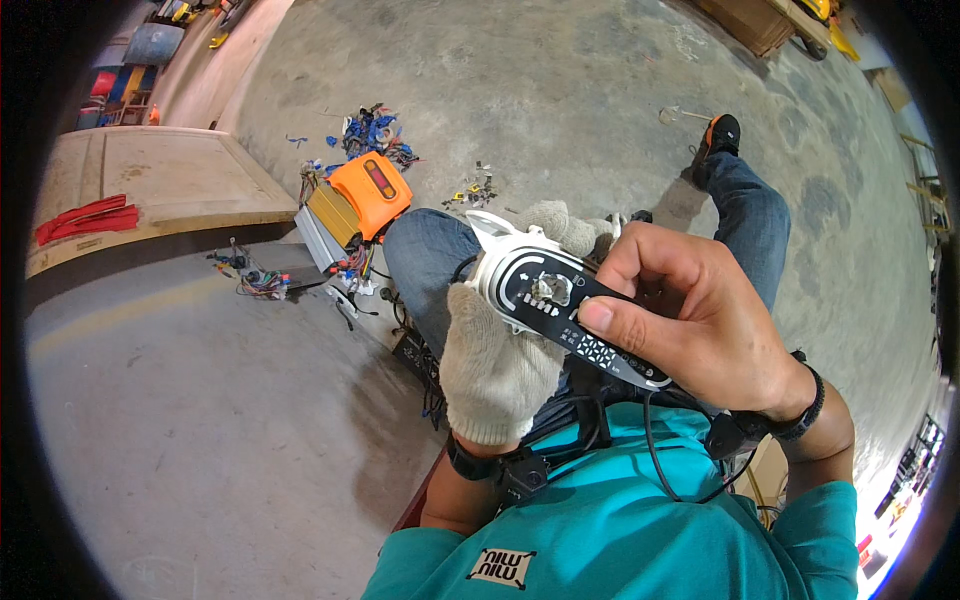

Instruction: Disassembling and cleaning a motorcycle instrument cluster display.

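In front of my lap is an oval dashboard display panel (622, 342) with a black face and a white rim. Its upper end is torn open, baring a ragged patch. My left hand (500, 365), in a knitted beige glove, grips its white end from the left. My bare right hand (695, 310) pinches the panel's right side, thumb on the black face and fingers behind. More beige knit (562, 226) shows past the panel; whether it is left-hand fingers or a separate glove, I cannot tell.
On the floor to the left lie an orange plastic housing (370, 192), a gold metal box (334, 215) and tangled wires (262, 283). Blue connector scraps (368, 135) are heaped beyond them. Red strips (88, 219) rest on a low wooden platform (190, 172). Small bits (474, 187) lie ahead.
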### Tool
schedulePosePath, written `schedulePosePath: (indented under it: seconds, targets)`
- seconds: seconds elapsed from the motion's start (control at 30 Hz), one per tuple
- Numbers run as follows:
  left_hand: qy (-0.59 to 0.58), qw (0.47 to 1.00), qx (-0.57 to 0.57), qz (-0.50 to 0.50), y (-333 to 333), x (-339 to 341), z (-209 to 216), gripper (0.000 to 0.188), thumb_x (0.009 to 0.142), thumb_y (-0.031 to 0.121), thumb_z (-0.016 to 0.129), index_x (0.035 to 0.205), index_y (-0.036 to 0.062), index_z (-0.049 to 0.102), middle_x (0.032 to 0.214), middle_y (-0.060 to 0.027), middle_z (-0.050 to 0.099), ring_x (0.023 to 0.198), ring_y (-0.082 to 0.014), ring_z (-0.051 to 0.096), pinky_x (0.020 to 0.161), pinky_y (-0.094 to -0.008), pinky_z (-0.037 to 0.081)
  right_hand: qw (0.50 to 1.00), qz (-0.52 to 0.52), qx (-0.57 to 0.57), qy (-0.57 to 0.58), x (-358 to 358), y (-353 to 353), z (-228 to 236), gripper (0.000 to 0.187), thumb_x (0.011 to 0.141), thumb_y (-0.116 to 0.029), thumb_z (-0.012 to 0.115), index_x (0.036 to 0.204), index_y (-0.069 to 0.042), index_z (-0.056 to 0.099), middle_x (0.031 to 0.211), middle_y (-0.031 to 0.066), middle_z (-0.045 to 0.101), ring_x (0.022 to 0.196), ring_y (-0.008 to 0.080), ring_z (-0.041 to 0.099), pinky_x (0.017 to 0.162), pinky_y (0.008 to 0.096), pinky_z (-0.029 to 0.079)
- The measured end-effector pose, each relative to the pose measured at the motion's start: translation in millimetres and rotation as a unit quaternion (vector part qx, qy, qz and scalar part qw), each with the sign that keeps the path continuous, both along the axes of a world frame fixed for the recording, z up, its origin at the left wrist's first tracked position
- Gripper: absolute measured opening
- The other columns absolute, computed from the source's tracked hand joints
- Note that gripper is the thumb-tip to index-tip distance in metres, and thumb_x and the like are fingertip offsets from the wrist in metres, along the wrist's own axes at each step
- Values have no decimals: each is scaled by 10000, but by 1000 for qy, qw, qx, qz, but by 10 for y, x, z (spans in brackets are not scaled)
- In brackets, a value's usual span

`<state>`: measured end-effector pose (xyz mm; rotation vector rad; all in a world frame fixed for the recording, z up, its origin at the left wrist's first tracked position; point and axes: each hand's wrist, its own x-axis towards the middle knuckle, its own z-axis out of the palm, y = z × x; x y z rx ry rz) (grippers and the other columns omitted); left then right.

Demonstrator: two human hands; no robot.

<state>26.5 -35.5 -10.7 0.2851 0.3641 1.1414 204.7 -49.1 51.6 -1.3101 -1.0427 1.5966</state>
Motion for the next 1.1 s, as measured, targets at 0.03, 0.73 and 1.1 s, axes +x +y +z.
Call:
schedulePosePath:
  seconds: [0.03,0.73,1.1]
  targets:
    - [37,999,22,-18,16,-42,-43,563,1097,461,406,1373,-27,459,1286,-157,590,1140,-244,626,998,-349,530,1000,0,0,0,13,6,11,193,945,-77,722,857,-16,562,716,-42,499,680,31,421,560,245,358]
    - [155,987,-7,-48,38,-76,-11,717,958,495,684,1401,-18,452,1239,-102,625,1119,-202,651,979,-343,548,998,-5,-60,7,-15,57,114,207,974,-142,711,889,-13,575,714,-58,500,660,13,412,547,238,343]
    - [199,979,-3,-49,34,-51,49,768,918,485,745,1398,-31,439,1223,-102,621,1086,-174,660,908,-281,568,999,-7,-53,-5,-35,81,56,197,992,-173,693,928,11,658,697,-60,546,646,1,459,544,215,384]
